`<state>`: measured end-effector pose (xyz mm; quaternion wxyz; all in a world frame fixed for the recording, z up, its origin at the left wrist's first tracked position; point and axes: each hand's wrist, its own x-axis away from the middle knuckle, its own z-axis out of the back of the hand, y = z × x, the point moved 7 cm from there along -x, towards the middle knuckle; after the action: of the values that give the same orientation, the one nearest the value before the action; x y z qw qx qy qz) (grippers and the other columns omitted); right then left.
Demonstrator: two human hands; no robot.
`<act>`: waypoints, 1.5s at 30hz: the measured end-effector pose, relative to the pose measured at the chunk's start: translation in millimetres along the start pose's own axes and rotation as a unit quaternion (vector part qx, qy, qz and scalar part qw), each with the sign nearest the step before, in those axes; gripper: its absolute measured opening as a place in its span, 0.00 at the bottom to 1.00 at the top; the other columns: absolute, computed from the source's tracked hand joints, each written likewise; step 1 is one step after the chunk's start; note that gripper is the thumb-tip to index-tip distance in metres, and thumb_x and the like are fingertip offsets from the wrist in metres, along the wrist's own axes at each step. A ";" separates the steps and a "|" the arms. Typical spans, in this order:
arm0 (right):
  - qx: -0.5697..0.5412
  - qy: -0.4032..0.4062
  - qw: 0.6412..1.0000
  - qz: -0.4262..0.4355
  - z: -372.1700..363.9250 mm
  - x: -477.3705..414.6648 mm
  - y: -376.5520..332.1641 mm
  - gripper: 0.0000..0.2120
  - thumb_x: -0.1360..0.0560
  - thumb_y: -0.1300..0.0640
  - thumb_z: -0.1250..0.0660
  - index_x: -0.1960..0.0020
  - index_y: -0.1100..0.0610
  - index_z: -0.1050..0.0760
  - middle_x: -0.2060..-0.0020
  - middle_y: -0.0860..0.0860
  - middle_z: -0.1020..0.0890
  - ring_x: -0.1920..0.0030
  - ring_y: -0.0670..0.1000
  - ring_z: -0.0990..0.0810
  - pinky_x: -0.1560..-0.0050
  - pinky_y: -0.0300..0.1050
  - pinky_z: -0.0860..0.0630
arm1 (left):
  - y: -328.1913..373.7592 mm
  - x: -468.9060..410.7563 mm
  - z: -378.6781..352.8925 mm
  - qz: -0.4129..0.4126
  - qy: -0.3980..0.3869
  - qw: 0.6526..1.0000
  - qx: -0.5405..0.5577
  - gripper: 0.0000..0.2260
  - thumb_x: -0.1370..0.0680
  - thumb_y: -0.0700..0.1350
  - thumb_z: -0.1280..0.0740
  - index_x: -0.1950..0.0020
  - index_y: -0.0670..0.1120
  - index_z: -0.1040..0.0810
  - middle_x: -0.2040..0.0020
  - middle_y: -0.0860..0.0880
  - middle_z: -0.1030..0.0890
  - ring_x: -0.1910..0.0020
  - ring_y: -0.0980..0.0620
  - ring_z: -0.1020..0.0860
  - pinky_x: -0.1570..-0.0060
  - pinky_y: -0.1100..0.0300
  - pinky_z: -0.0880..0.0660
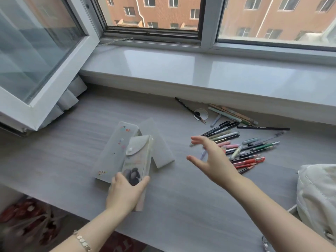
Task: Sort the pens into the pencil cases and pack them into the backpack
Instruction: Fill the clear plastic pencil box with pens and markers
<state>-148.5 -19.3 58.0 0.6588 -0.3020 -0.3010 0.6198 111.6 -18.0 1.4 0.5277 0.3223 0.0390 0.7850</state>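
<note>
The pens (pixel 241 142) lie loose in a fan at centre right of the frame, none in a case yet, so the sorting looks barely begun. Three translucent pencil cases (pixel 134 151) overlap at centre. The left hand (pixel 125 191) is clamped on the near end of the flap-fronted case (pixel 138 157), probably to steady or lift it for filling; its snap flap looks shut. The right hand (pixel 212 159) hovers before the pens, fingers spread and holding nothing, though blur makes that hard to confirm. At the right edge sits pale fabric, presumably the backpack (pixel 316 193), within reach on the grey desk (pixel 181 206) below the windowsill (pixel 181 70).
</note>
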 end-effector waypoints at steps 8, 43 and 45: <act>0.028 -0.089 0.996 -0.003 -26.4 10.8 5.3 0.12 0.25 0.55 0.35 0.42 0.53 0.25 0.45 0.45 0.21 0.47 0.36 0.30 0.53 0.20 0.37 | -7.8 -22.3 -9.7 -0.003 0.019 0.989 -0.144 0.36 0.28 0.62 0.35 0.34 0.37 0.38 0.35 0.39 0.34 0.34 0.38 0.35 0.38 0.51 0.33; -0.423 0.029 0.885 -0.191 -9.7 34.5 12.5 0.15 0.20 0.52 0.47 0.37 0.53 0.29 0.46 0.49 0.18 0.46 0.46 0.19 0.44 0.41 0.23 | 137.7 60.5 -38.7 -0.191 -0.155 0.955 0.169 0.42 0.42 0.66 0.34 0.29 0.58 0.42 0.34 0.48 0.30 0.37 0.52 0.27 0.36 0.54 0.29; -0.449 0.048 0.871 -0.191 -6.8 42.2 18.8 0.15 0.20 0.54 0.48 0.39 0.57 0.27 0.48 0.51 0.17 0.50 0.45 0.18 0.49 0.37 0.22 | 141.0 71.1 -48.0 -0.207 -0.161 0.954 0.142 0.38 0.35 0.60 0.31 0.29 0.57 0.42 0.35 0.51 0.34 0.35 0.53 0.31 0.35 0.60 0.33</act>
<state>-153.1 23.5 40.1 0.5711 -0.5312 -0.5670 0.2648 -44.6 -6.0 53.1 0.6265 0.5008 0.1310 0.5826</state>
